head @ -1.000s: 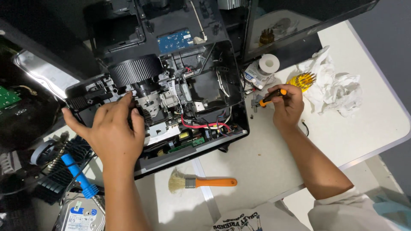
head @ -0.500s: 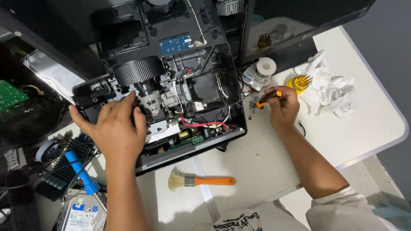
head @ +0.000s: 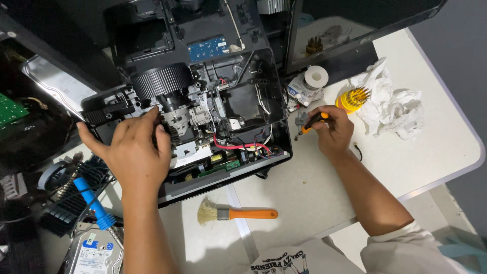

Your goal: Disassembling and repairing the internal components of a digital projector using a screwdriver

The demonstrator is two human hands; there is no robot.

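Resting flat on the opened projector: left hand, fingers spread wide, fingertips touching the lens mount area just below the ribbed black lens ring, thumb out toward the left edge of the chassis. Nothing held in it.

Right hand is on the white table just beside the projector's right wall, fingers curled tight round a small orange-handled screwdriver. Tip points down-left, close to a small grey part on the table; can't tell whether it touches.

Projector internals exposed: blue circuit board at the top, red wire looping across the lower middle, green board strip near the front edge.

Around the right hand: roll of white tape behind it, yellow bit holder to its right, crumpled white tissue beyond that.

In front of the projector: brush with orange handle, bristles pointing left. Lower left: blue-handled soldering iron lying over a black heatsink, bare hard drive below it. Green board at far left edge.
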